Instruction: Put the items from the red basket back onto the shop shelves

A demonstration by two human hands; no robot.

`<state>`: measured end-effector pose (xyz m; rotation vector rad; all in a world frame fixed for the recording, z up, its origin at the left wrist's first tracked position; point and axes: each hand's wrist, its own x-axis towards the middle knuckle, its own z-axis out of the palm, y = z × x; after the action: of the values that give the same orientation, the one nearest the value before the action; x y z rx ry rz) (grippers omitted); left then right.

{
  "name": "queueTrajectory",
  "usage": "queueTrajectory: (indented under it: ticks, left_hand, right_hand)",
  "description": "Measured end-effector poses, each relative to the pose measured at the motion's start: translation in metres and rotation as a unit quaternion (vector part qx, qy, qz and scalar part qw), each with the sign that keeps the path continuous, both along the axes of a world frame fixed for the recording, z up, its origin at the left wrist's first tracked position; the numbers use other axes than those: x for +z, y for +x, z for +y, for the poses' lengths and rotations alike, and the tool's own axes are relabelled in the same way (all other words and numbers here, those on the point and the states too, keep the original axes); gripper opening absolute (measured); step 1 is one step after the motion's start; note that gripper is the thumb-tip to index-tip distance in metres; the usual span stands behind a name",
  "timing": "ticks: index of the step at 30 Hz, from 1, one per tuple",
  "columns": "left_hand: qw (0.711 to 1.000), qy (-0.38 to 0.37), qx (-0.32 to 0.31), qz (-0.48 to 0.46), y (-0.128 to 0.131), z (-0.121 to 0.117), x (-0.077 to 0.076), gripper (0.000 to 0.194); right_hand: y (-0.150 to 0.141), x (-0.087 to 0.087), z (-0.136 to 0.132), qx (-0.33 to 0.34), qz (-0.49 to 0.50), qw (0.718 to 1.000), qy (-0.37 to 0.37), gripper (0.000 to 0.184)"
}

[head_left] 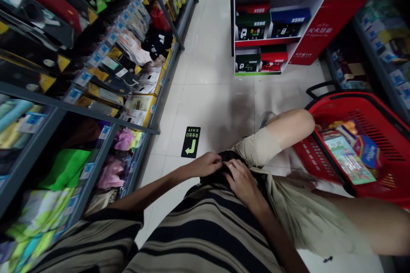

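Observation:
My left hand (207, 164) is closed, thumb and fingers pinched together at the edge of a black fabric item (228, 156) in front of my waist. It looks like a small bag, though its kind is not clear. My right hand (241, 178), wearing a ring, rests on the same item with bent fingers. Both hands nearly meet at its upper edge. What lies between the fingertips is too small and dark to make out. Around the hands are my striped shirt (205, 230) and khaki shorts (294, 204).
A red shopping basket (307, 158) with several packaged goods stands at the right. Shelves of packaged goods and cloths run along the left, edged by a grey rail (134, 170). A display rack (290, 51) of boxed toy trucks stands ahead. An exit sign (191, 142) marks the tiled floor.

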<state>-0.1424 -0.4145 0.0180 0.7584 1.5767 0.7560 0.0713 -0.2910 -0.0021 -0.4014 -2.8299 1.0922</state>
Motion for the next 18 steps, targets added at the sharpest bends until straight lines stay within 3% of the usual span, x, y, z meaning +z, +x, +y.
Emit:
queueTrajectory:
  ticks: [2,4,7,10,12,15,18]
  left_hand:
    - [1.0,0.0,-0.006,-0.003,-0.009,0.003,0.001,0.029]
    - [0.999,-0.027,0.024,-0.036,-0.014,-0.014,-0.009,0.033]
    - [0.989,-0.056,0.107,-0.087,-0.007,-0.064,-0.038,0.035]
    - [0.967,-0.079,0.204,-0.133,0.017,-0.116,-0.067,0.05]
    - [0.948,-0.107,0.248,-0.17,0.037,-0.138,-0.08,0.063]
    - [0.915,-0.124,0.3,-0.238,0.055,-0.152,-0.089,0.07]
    - [0.902,-0.109,0.313,-0.277,0.048,-0.155,-0.091,0.064]
  right_hand:
    - [-0.017,-0.004,0.002,0.012,-0.005,1.0,0.005,0.025]
    - [-0.021,-0.008,0.006,0.003,0.009,1.0,-0.012,0.023]
    - [-0.008,-0.01,0.012,-0.013,0.036,0.999,-0.037,0.022]
    - [0.01,-0.006,0.017,-0.023,0.044,0.998,-0.04,0.022]
    - [0.016,-0.003,0.02,-0.021,0.043,0.998,-0.041,0.021]
    - [0.014,0.0,0.024,-0.002,0.031,0.998,-0.06,0.02]
    - [0.006,0.002,0.022,0.01,0.012,0.996,-0.083,0.018]
